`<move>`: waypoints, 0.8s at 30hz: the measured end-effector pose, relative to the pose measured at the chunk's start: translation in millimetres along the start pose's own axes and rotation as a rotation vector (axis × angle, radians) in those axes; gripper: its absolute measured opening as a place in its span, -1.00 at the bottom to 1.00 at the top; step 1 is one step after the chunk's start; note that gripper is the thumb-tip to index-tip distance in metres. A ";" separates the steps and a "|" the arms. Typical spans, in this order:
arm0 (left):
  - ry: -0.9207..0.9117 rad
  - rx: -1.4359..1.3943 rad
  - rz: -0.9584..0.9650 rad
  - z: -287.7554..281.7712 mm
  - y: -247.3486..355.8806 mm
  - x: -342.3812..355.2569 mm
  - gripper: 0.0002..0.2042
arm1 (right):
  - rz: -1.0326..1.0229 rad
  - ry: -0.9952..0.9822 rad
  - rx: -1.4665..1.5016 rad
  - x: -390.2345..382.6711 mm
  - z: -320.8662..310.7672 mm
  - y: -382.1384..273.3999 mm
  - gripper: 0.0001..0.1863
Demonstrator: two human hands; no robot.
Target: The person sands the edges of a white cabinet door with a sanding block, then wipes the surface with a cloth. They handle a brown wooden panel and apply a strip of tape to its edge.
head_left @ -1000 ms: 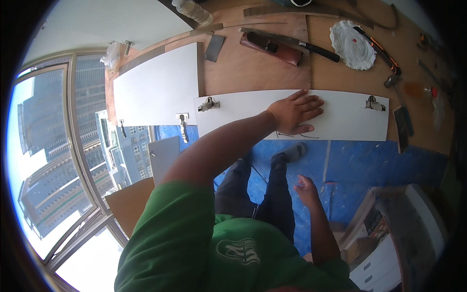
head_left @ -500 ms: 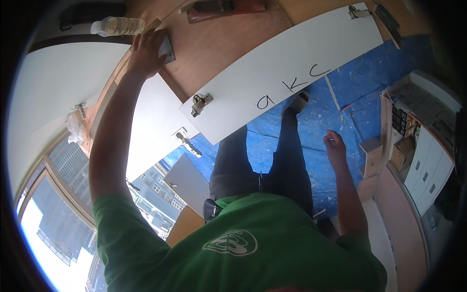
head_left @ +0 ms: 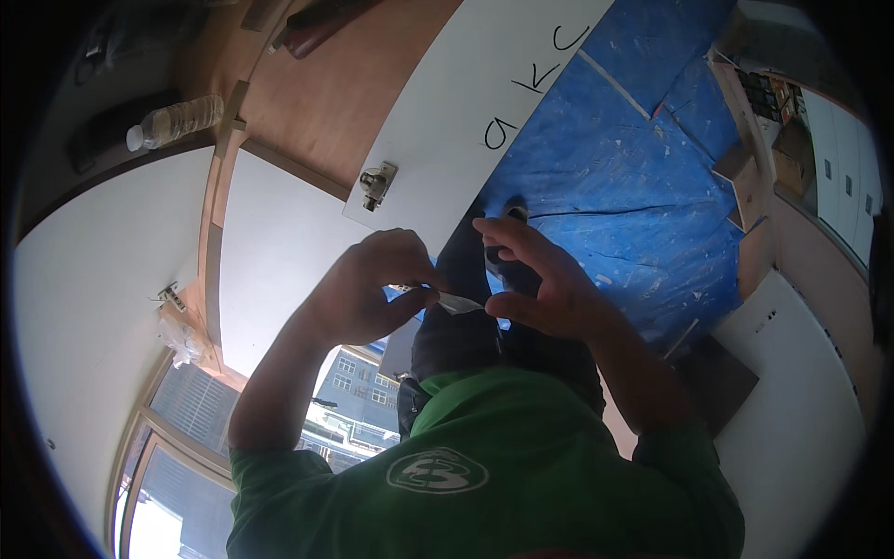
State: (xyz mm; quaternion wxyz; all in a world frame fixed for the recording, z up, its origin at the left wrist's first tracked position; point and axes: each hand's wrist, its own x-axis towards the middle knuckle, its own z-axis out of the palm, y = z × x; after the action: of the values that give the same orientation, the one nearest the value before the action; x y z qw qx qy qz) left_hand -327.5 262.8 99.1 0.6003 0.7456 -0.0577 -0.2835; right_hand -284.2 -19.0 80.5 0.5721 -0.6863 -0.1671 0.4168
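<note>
My left hand (head_left: 372, 284) is pinched on a thin, light greyish flat piece (head_left: 458, 304) in front of my waist. My right hand (head_left: 540, 284) faces it with fingers apart, its thumb at the piece's far end. Beyond both hands lies a long white board (head_left: 438, 102) bearing black handwritten marks and a metal cup hinge (head_left: 376, 185). A second white board (head_left: 265, 242) is beside it on the left, partly behind my left hand.
A brown worktop (head_left: 326, 102) holds a plastic bottle (head_left: 177, 119) and a reddish wooden plane (head_left: 312, 33). Blue sheeting (head_left: 615, 205) covers the floor. White panels (head_left: 792, 363) stand at the right, cabinets (head_left: 833, 168) behind them, a window (head_left: 177, 438) at lower left.
My left hand has come back from the grey piece on the worktop to my waist, now holding a thin piece. My right hand has risen to meet it, and the view has shifted.
</note>
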 end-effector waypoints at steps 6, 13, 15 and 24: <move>0.165 0.127 0.095 85.1 -29.2 18.1 -0.56 | 0.341 -0.168 0.436 -38.0 26.9 45.9 -0.45; 0.624 0.619 0.287 -11.4 -45.0 58.8 -0.59 | 0.236 0.245 1.042 -49.3 2.7 118.0 -0.42; 0.548 0.715 0.297 -51.0 -66.0 90.9 -0.57 | 0.086 0.320 1.063 -26.4 -4.9 134.9 -0.40; 0.265 1.313 0.416 -42.5 -94.7 211.3 -0.38 | -0.592 0.935 -0.396 100.5 -13.7 180.6 -0.38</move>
State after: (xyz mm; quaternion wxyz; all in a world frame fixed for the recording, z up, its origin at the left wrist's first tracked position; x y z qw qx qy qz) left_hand -154.7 235.2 -58.5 0.0698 0.9557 -0.2851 0.0239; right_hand -258.5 -9.1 -124.8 0.5380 -0.8152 -0.1560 -0.1470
